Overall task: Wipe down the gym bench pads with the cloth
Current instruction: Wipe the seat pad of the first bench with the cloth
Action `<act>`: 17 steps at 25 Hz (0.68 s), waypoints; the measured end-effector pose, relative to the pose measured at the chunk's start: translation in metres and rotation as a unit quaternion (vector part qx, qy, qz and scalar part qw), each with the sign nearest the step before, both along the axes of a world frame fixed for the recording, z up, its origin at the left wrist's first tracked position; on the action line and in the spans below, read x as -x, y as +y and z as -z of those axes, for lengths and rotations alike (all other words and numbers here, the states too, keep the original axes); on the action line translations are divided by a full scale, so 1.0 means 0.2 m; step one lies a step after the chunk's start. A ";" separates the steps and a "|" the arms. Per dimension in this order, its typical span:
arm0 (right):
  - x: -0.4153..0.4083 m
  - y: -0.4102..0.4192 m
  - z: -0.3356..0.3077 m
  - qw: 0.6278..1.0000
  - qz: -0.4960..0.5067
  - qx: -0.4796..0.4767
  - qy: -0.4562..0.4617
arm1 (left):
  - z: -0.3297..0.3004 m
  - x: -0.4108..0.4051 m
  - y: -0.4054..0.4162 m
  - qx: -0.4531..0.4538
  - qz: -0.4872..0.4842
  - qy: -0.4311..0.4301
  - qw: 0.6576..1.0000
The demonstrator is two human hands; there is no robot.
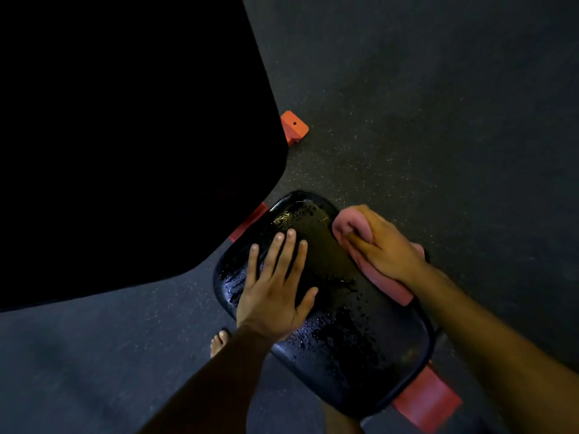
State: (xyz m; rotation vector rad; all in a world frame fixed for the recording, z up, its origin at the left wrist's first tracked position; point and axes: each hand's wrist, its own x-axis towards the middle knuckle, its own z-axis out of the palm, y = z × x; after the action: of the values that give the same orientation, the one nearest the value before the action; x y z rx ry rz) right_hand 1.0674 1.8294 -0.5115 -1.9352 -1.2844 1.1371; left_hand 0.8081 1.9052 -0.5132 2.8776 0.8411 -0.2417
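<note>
I'm looking down at the black seat pad [344, 333] in the lower centre of the frame, its surface beaded with wet droplets and streaks. My left hand [275, 289] lies flat on the pad's left half, fingers straight and spread, palm down, bracing it. My right hand [385, 245] is at the pad's upper right edge, fingers curled round a bunched pink cloth [347, 227]; the cloth spills out above the knuckles and trails below the wrist along the pad's rim. A patch near the pad's top end glistens yellowish under the light. The big black back pad [125, 136] fills the upper left of the frame, too dark to show detail. Red-orange frame parts [293, 126] poke out beside it, and more red frame shows at lower right. A bare foot [219, 341] rests on the speckled rubber floor [438, 89] just left of my left forearm.
</note>
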 end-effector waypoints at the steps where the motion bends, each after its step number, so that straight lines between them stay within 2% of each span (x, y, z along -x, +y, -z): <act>1: -0.01 0.09 0.00 1.000 -0.008 -0.006 -0.003 | 0.00 0.00 0.00 0.003 0.002 0.001 1.000; 6: -0.01 0.66 0.04 0.997 -0.072 0.009 -0.012 | 0.01 0.00 0.00 -0.010 0.010 0.016 1.000; 8: -0.01 0.72 0.04 0.996 -0.070 0.032 0.034 | 0.01 -0.01 0.01 -0.010 0.008 0.017 1.000; 12: -0.06 0.39 -0.06 0.991 0.020 0.054 0.121 | 0.00 0.00 0.00 -0.005 0.008 0.019 1.000; 15: -0.07 0.00 -0.16 0.987 0.057 0.068 0.138 | 0.01 0.00 0.00 -0.008 0.014 0.013 1.000; 17: -0.04 -0.06 -0.17 0.986 0.068 0.063 0.139 | 0.01 0.00 0.01 -0.009 0.012 0.010 1.000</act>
State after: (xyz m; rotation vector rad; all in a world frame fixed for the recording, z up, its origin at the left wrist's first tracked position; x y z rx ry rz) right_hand 1.0761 1.8170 -0.4782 -1.8417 -0.9383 1.3882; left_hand 0.8077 1.9063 -0.5150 2.9090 0.8163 -0.2665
